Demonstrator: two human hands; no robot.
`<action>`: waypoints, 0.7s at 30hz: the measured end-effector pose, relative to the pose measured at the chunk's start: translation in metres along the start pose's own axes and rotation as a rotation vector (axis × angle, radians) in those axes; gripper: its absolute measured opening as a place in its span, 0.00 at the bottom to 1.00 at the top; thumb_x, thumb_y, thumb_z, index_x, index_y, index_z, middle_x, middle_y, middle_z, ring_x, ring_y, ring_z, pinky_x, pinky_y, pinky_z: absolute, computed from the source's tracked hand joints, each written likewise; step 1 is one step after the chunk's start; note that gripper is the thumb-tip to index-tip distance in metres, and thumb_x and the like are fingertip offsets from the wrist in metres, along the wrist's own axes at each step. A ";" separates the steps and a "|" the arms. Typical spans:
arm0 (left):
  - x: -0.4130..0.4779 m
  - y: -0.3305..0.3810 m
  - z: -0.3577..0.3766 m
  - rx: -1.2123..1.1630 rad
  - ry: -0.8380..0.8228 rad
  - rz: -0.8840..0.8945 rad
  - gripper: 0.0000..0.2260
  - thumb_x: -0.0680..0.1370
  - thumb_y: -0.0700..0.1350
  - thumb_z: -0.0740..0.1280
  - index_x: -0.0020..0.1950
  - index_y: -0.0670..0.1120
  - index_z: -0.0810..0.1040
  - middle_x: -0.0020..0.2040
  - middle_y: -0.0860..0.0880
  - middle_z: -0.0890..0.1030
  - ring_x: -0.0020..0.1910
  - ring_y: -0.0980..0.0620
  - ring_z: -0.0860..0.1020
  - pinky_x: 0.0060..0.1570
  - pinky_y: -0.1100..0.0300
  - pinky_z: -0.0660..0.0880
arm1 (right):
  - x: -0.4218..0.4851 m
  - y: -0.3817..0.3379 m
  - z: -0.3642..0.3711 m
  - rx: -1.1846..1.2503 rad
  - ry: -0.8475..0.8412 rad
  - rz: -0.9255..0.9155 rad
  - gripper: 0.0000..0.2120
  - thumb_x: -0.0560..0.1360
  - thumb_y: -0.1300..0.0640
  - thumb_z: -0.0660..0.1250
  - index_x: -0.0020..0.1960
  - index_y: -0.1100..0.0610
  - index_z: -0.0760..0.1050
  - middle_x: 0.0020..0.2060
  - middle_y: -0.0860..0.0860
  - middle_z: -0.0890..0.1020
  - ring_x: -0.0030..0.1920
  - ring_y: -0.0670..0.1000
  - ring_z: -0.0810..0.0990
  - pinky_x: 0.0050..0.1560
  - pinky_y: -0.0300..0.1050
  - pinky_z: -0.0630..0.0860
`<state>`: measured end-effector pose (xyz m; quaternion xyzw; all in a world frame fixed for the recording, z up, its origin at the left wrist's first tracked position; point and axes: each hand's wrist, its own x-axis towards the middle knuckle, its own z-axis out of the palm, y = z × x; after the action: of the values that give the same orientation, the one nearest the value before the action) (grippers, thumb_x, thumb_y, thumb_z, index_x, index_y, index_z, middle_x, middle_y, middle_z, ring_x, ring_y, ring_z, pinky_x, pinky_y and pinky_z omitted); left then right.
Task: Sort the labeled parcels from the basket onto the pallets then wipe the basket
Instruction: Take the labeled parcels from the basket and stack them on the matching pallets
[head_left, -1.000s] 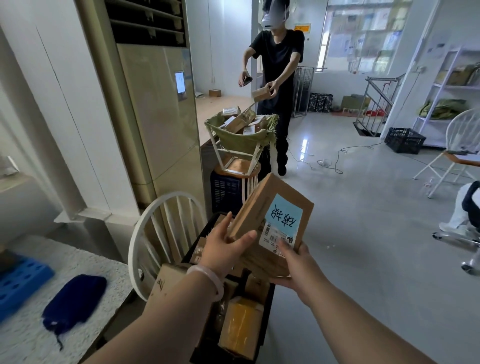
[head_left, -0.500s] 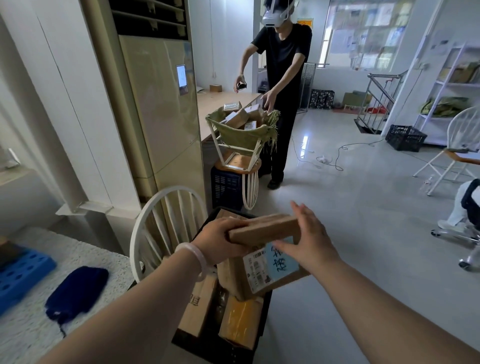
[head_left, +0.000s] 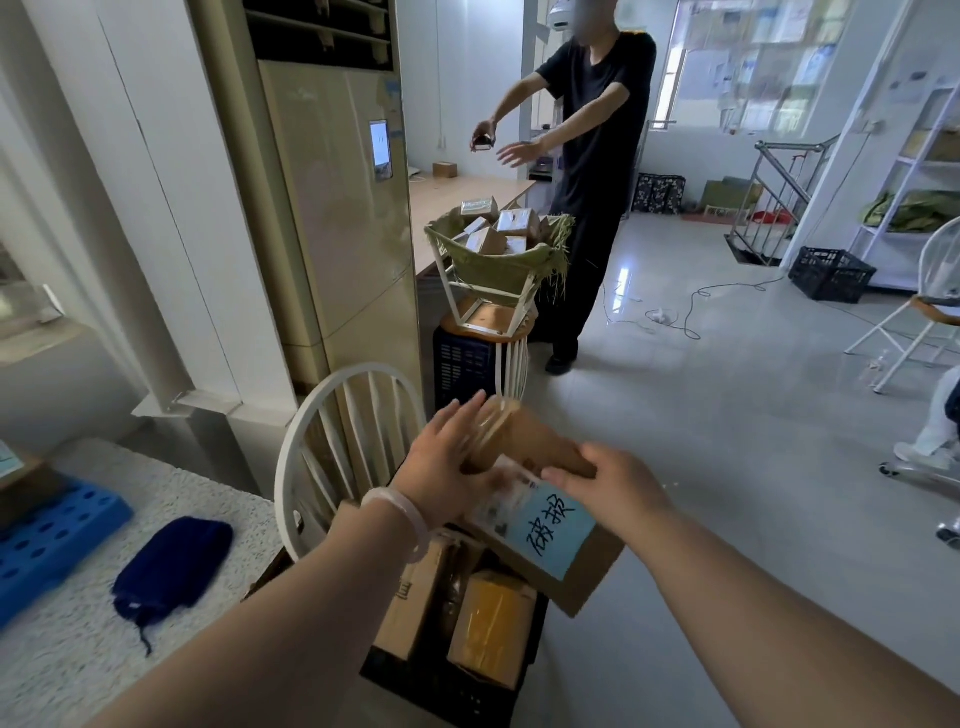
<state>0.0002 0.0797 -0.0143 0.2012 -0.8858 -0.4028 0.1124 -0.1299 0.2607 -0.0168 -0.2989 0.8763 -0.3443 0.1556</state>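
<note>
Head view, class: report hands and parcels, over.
Left hand flat against small brown parcel; right hand gripping its end. Blue-labelled parcel just beneath, above basket. White chair back close on the left.

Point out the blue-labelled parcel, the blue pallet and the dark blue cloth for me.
blue-labelled parcel (head_left: 551, 525): head view, on its blue label.
blue pallet (head_left: 49, 540): head view, on its perforated top.
dark blue cloth (head_left: 174, 558): head view, on the middle of the cloth.

I count two hands, my left hand (head_left: 448, 464) and right hand (head_left: 615, 480); four visible parcels: plain parcel (head_left: 527, 441), blue-labelled parcel (head_left: 558, 530), cardboard box (head_left: 415, 597), yellow parcel (head_left: 493, 629); one black basket (head_left: 452, 693); one blue pallet (head_left: 52, 530); one dark cloth (head_left: 171, 561); one other person (head_left: 597, 130).
</note>
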 end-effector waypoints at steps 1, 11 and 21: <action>-0.005 -0.002 0.003 -0.054 0.041 -0.013 0.45 0.69 0.56 0.75 0.73 0.74 0.47 0.78 0.60 0.49 0.75 0.46 0.60 0.65 0.44 0.73 | 0.000 0.000 0.000 0.057 0.028 0.037 0.11 0.74 0.39 0.70 0.54 0.40 0.76 0.40 0.43 0.83 0.41 0.47 0.82 0.46 0.49 0.81; -0.052 -0.013 0.040 -0.087 0.113 -0.012 0.53 0.65 0.63 0.75 0.69 0.75 0.33 0.77 0.58 0.32 0.77 0.51 0.39 0.74 0.41 0.56 | -0.007 -0.013 0.015 0.111 0.163 0.168 0.19 0.76 0.33 0.61 0.42 0.48 0.76 0.36 0.44 0.82 0.38 0.49 0.80 0.38 0.44 0.76; -0.085 -0.053 -0.009 -0.092 0.229 -0.041 0.53 0.71 0.50 0.75 0.71 0.73 0.33 0.79 0.59 0.46 0.79 0.52 0.49 0.74 0.43 0.61 | -0.013 -0.061 0.067 -0.099 -0.070 -0.157 0.41 0.77 0.36 0.62 0.75 0.33 0.35 0.69 0.49 0.71 0.56 0.52 0.79 0.38 0.45 0.76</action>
<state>0.0933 0.0802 -0.0523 0.2588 -0.8435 -0.4194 0.2135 -0.0626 0.1985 -0.0214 -0.3858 0.8602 -0.3010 0.1436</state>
